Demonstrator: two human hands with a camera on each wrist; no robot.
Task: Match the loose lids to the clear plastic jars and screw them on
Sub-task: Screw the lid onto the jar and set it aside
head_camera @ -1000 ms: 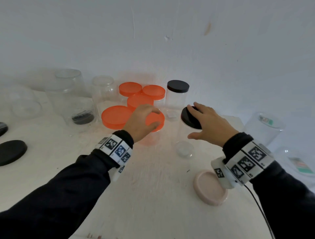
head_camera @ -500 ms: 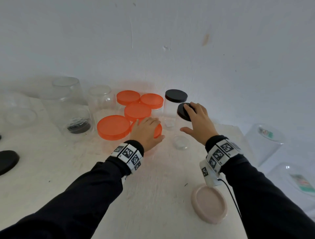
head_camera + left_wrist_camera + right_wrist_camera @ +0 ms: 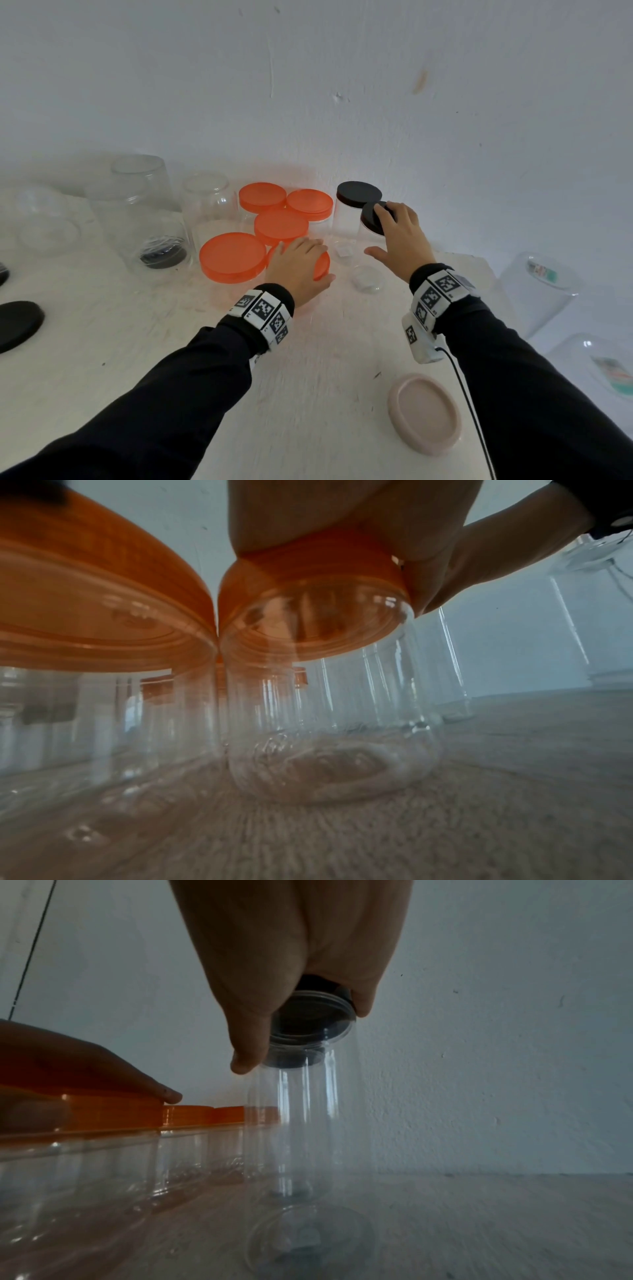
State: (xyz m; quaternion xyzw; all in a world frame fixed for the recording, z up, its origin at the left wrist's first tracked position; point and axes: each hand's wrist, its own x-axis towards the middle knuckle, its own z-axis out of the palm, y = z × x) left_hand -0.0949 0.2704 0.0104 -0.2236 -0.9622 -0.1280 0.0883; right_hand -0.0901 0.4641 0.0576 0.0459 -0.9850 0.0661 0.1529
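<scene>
Two capped jars are held by their tops near the far edge of the desk (image 3: 102,342), beside those that already carry lids. The left hand (image 3: 298,265) lies over the orange lid (image 3: 322,265) of a short clear jar (image 3: 329,750), fingers (image 3: 342,515) draped across the top and thumb against the rim, a grip that suits steering the jar in among the 4 other orange-lidded jars at the back. The right hand (image 3: 402,236) grips the black lid (image 3: 371,217) of a tall narrow jar (image 3: 301,1123), thumb and fingers curled round the rim; the jar leans and sits just beside another black-lidded jar (image 3: 358,195) against the wall, apparently so that like goes with like.

The head view alone shows what is left: open clear jars toward the far left corner, 1 with a dark lid inside, a loose black lid (image 3: 17,323) at the left edge, a pink lid (image 3: 424,413) near the right front, and clear jars lying off the right edge.

The left wrist view shows the short jar's base down on the desk and the neighbouring big orange lid (image 3: 95,593) touching it. The right wrist view shows the black lid seated on the tall jar's neck; whether its base is flat on the desk cannot be told.
</scene>
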